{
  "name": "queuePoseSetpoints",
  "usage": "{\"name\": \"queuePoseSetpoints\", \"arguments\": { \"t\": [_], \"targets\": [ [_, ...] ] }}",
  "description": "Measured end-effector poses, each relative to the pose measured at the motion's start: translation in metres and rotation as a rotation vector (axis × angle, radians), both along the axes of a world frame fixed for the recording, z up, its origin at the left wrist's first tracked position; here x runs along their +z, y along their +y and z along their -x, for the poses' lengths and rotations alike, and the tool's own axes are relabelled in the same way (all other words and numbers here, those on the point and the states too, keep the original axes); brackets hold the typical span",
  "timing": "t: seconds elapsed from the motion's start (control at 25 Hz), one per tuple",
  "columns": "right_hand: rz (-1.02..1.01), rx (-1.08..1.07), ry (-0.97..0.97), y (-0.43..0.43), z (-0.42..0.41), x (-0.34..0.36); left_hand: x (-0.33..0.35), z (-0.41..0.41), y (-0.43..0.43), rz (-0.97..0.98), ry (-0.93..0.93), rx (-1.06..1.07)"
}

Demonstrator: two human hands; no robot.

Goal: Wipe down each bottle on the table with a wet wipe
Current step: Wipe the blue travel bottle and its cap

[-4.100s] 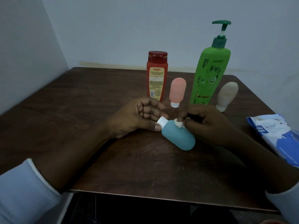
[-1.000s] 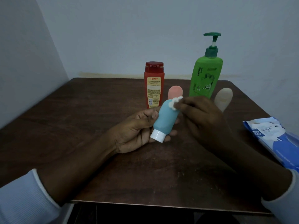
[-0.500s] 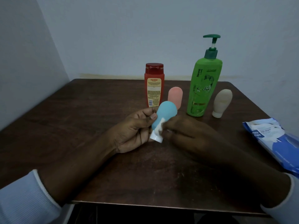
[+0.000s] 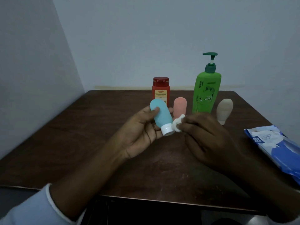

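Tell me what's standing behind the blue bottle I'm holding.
The red bottle stands right behind the blue bottle, which the left hand holds. Its cap and the top of its label show; much of its lower part is covered.

Wears a pale blue long sleeve (image 4: 27, 211) on the left arm, ending in a thin, lighter cuff (image 4: 50, 200) well above the wrist. Shows bare forearms, a bare left hand (image 4: 141, 132) and a bare right hand (image 4: 206, 140).
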State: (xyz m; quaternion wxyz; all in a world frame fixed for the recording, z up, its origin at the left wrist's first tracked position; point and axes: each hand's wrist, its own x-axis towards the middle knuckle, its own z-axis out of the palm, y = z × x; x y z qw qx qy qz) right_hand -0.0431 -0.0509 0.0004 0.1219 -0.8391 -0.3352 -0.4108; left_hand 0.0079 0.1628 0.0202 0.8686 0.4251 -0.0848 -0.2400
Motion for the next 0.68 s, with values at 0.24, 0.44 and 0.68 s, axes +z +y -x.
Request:
{"name": "queuePoseSetpoints", "arguments": {
  "t": [0.24, 0.44, 0.68],
  "targets": [
    [0.002, 0.019, 0.003, 0.014, 0.035, -0.011, -0.008, 0.04, -0.012, -0.001, -0.027, 0.213],
    [-0.125, -0.002, 0.033, 0.014, 0.061, -0.006, -0.014, 0.066, -0.018, 0.04, -0.022, 0.266],
    [-0.163, -0.09, 0.006, 0.02, 0.06, -0.009, -0.015, 0.074, -0.019, 0.015, -0.054, 0.371]
  ]
}}
